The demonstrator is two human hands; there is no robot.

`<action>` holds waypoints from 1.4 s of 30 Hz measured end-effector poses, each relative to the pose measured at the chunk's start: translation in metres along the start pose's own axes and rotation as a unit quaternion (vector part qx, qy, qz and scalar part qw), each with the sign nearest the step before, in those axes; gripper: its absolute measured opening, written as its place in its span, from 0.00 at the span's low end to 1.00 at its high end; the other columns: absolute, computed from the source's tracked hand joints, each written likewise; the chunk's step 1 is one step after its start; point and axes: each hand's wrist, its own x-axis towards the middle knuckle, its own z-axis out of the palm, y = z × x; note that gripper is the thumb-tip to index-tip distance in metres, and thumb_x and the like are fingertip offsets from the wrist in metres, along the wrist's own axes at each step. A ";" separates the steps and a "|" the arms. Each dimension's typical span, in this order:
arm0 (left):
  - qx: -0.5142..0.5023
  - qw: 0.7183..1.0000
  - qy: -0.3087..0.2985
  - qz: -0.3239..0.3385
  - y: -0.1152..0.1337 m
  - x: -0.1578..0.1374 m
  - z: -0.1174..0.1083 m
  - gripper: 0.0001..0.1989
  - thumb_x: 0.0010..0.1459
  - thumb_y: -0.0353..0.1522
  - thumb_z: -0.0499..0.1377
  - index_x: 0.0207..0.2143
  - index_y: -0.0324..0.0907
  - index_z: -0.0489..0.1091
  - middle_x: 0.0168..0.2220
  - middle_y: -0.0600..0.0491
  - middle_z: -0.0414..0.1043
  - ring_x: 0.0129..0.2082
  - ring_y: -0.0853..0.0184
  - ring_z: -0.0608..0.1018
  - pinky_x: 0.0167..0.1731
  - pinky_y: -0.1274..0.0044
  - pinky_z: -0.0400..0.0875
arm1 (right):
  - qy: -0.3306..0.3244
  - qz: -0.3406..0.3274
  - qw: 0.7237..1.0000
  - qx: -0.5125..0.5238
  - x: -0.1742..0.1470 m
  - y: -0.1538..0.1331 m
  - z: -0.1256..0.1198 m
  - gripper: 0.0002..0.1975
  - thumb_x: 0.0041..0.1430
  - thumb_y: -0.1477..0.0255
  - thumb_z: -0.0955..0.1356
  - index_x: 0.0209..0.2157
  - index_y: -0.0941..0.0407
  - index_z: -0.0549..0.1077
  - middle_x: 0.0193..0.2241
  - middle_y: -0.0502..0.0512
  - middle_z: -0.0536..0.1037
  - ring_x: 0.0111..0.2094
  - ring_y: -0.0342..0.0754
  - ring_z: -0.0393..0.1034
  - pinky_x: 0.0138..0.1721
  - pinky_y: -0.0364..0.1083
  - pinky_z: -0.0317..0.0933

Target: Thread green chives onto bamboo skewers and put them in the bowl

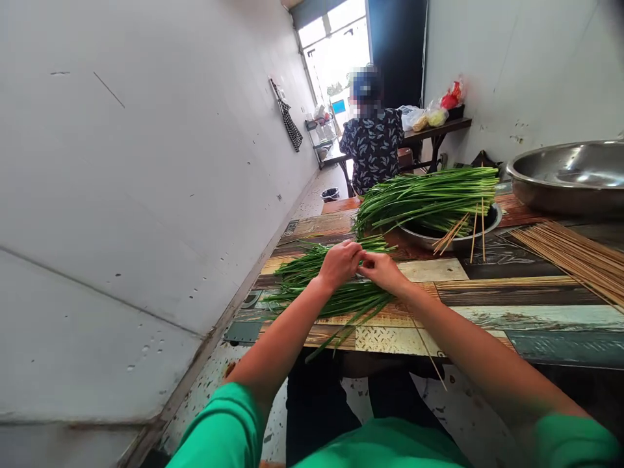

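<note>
My left hand (341, 263) is closed, fingers pinched together over a loose pile of garlic chives (302, 276); it seems to grip a few chives, though its fingers hide most of them. Close against it, my right hand (383, 272) is pinched too. A thin bamboo skewer (431, 357) runs from beneath my right hand and forearm down past the table's front edge, in line with the right fingers. Green blades droop over that edge below the hands. The fingertips meet, and what lies exactly between them is hidden.
A large bundle of chives (433, 195) lies across a metal bowl (453, 244), with several skewers (455, 234) standing in it. Right of it are many loose skewers (575, 257) and a big steel basin (560, 195). A person (373, 146) sits beyond the wood-patterned table (487, 318).
</note>
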 end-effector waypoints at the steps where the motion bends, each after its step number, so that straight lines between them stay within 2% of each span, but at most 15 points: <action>1: -0.006 1.000 0.016 -0.016 0.000 0.001 0.001 0.12 0.65 0.33 0.50 0.31 0.40 0.70 0.31 0.50 0.73 0.34 0.68 0.74 0.36 0.78 0.65 | 0.012 -0.001 0.999 0.030 0.004 0.002 0.005 0.07 0.52 0.72 0.67 0.29 0.57 0.78 0.19 0.46 0.74 0.23 0.41 0.66 0.26 0.39 0.55; 5: -0.039 0.997 0.049 -0.050 -0.001 0.006 0.006 0.16 0.65 0.35 0.50 0.26 0.40 0.70 0.27 0.50 0.73 0.31 0.68 0.74 0.35 0.77 0.64 | 0.061 0.008 0.997 0.053 0.002 0.005 0.016 0.08 0.53 0.72 0.67 0.29 0.57 0.79 0.26 0.51 0.79 0.27 0.43 0.69 0.30 0.40 0.58; 10: -0.178 0.977 0.008 -0.118 -0.008 0.013 0.008 0.17 0.63 0.37 0.53 0.23 0.39 0.71 0.21 0.54 0.73 0.23 0.72 0.73 0.28 0.79 0.64 | 0.082 -0.001 0.996 0.033 -0.005 0.005 0.014 0.08 0.52 0.69 0.68 0.27 0.58 0.78 0.24 0.51 0.77 0.25 0.41 0.66 0.29 0.40 0.55; 12: -0.254 0.952 -0.011 -0.168 -0.011 0.015 0.009 0.16 0.61 0.37 0.54 0.23 0.39 0.70 0.19 0.55 0.72 0.19 0.73 0.72 0.24 0.80 0.65 | 0.077 0.010 0.996 0.043 -0.004 0.007 0.016 0.08 0.51 0.68 0.69 0.25 0.58 0.78 0.21 0.49 0.75 0.23 0.41 0.63 0.27 0.40 0.53; 15: -0.370 0.899 -0.036 -0.231 -0.017 0.014 0.010 0.13 0.58 0.35 0.57 0.24 0.37 0.71 0.19 0.56 0.72 0.16 0.75 0.71 0.21 0.81 0.68 | 0.047 0.023 0.992 0.112 0.000 0.011 0.019 0.11 0.51 0.67 0.67 0.25 0.59 0.78 0.19 0.47 0.73 0.21 0.40 0.61 0.25 0.40 0.52; 17: -0.426 0.870 -0.044 -0.244 -0.021 0.012 0.009 0.08 0.55 0.33 0.59 0.27 0.36 0.73 0.21 0.55 0.74 0.19 0.74 0.74 0.24 0.80 0.72 | 0.043 0.032 0.987 0.150 0.002 0.013 0.020 0.13 0.52 0.66 0.66 0.27 0.59 0.78 0.19 0.47 0.74 0.21 0.40 0.61 0.24 0.40 0.52; 18: -0.440 0.864 -0.047 -0.240 -0.023 0.010 0.008 0.07 0.54 0.32 0.60 0.30 0.36 0.74 0.22 0.55 0.75 0.20 0.73 0.75 0.26 0.79 0.73 | 0.048 0.036 0.986 0.157 0.003 0.014 0.020 0.13 0.52 0.66 0.66 0.28 0.59 0.79 0.19 0.48 0.74 0.21 0.40 0.62 0.24 0.40 0.53; 20: -0.433 0.873 -0.055 -0.215 -0.025 0.008 0.005 0.08 0.52 0.30 0.61 0.34 0.36 0.76 0.24 0.54 0.76 0.23 0.72 0.77 0.28 0.79 0.74 | 0.056 0.039 0.986 0.154 0.004 0.014 0.020 0.12 0.51 0.67 0.67 0.29 0.59 0.79 0.22 0.50 0.77 0.23 0.41 0.65 0.27 0.40 0.56; 24: -0.325 0.935 -0.055 -0.131 -0.024 0.009 0.001 0.11 0.52 0.31 0.61 0.38 0.38 0.78 0.25 0.55 0.77 0.23 0.73 0.74 0.27 0.81 0.70 | 0.073 0.002 0.994 0.087 0.002 0.011 0.019 0.08 0.52 0.70 0.67 0.29 0.59 0.78 0.25 0.51 0.77 0.26 0.42 0.66 0.30 0.41 0.57; 28: -0.245 0.964 -0.073 -0.076 -0.020 0.014 -0.002 0.08 0.54 0.31 0.60 0.32 0.38 0.79 0.26 0.54 0.78 0.26 0.72 0.74 0.29 0.81 0.67 | 0.082 -0.048 0.994 0.048 -0.001 0.009 0.018 0.05 0.49 0.77 0.68 0.28 0.58 0.77 0.34 0.52 0.76 0.26 0.39 0.64 0.32 0.40 0.58; 30: -0.212 0.972 -0.064 -0.082 -0.021 0.016 -0.003 0.07 0.53 0.30 0.61 0.31 0.38 0.79 0.27 0.53 0.78 0.27 0.72 0.74 0.30 0.81 0.66 | 0.075 -0.058 0.994 0.054 -0.001 0.009 0.017 0.05 0.49 0.78 0.67 0.28 0.58 0.76 0.36 0.53 0.76 0.25 0.38 0.63 0.32 0.40 0.59; 33: -0.180 0.973 -0.026 -0.142 -0.025 0.018 -0.001 0.08 0.54 0.31 0.61 0.34 0.38 0.79 0.26 0.53 0.77 0.25 0.72 0.73 0.30 0.80 0.67 | 0.085 -0.040 0.994 0.063 0.001 0.010 0.016 0.04 0.50 0.77 0.67 0.25 0.58 0.75 0.30 0.52 0.75 0.27 0.40 0.66 0.33 0.41 0.59; 35: -0.178 0.973 -0.025 -0.147 -0.029 0.021 0.002 0.09 0.55 0.32 0.61 0.36 0.39 0.79 0.28 0.52 0.78 0.27 0.70 0.75 0.33 0.79 0.68 | 0.081 -0.025 0.993 0.082 0.003 0.012 0.016 0.05 0.50 0.77 0.67 0.24 0.58 0.74 0.28 0.52 0.76 0.29 0.41 0.68 0.34 0.41 0.60; 39: -0.174 0.979 -0.071 -0.083 -0.031 0.032 0.014 0.11 0.56 0.30 0.59 0.40 0.40 0.78 0.38 0.50 0.79 0.36 0.67 0.77 0.41 0.77 0.70 | 0.043 -0.045 0.995 0.078 0.005 0.017 0.016 0.04 0.48 0.77 0.68 0.22 0.56 0.75 0.29 0.51 0.79 0.34 0.45 0.71 0.42 0.44 0.61; 42: -0.179 0.973 -0.120 -0.077 -0.030 0.041 0.022 0.12 0.56 0.30 0.59 0.41 0.38 0.78 0.38 0.50 0.79 0.35 0.68 0.77 0.40 0.78 0.70 | 0.047 -0.061 0.997 0.030 0.005 0.020 0.019 0.04 0.46 0.77 0.69 0.22 0.55 0.75 0.29 0.52 0.79 0.37 0.48 0.71 0.43 0.46 0.62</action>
